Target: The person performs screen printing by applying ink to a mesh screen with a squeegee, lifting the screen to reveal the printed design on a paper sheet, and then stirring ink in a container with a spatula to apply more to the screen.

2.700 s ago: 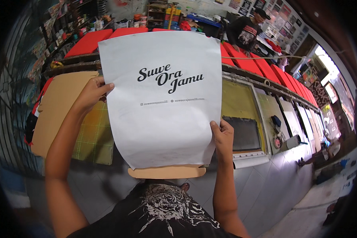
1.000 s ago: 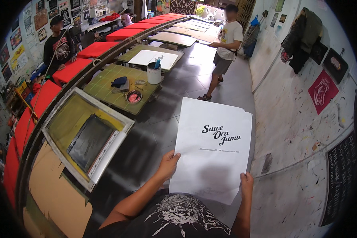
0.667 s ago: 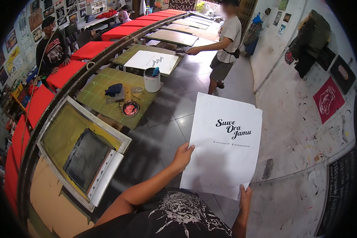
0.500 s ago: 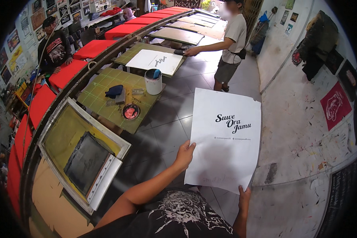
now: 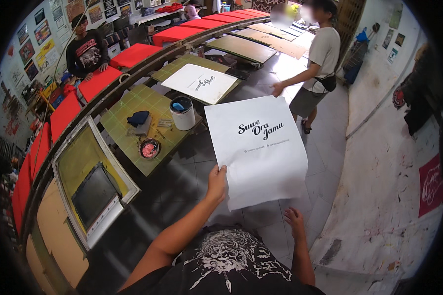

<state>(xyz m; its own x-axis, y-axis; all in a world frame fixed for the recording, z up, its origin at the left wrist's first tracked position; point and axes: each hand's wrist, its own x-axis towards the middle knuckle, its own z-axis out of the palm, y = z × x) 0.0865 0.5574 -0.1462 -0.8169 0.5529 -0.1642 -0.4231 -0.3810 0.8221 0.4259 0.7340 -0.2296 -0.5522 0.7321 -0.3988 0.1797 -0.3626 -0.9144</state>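
Note:
A printed white paper sheet [image 5: 258,172] is in front of me, gripped at its lower left edge by my left hand [image 5: 215,183]. Below the sheet's lower right corner, my right hand [image 5: 295,221] is open, fingers slightly curled and apart from the paper. A co-worker's hand [image 5: 278,87] is just above the sheet's top edge. Beyond the sheet, a similar printed white sheet [image 5: 182,80] lies on a green board [image 5: 167,66]. Left of my sheet, a white bucket [image 5: 183,118], a tub of pink ink [image 5: 149,148] and a dark blue cloth [image 5: 138,118] rest on another green board [image 5: 123,103].
A framed printing screen [image 5: 93,187] and cardboard [image 5: 49,226] lie at the left, along a rail with red-covered boards [image 5: 98,83] behind. A co-worker [image 5: 320,59] stands at the right, another [image 5: 86,54] across the rail. A stained white wall [image 5: 364,187] borders the right.
My sheet has risen and shifted left in view; my right hand has let go of it. The co-worker at the right has moved rightward in view, their hand away from the far board.

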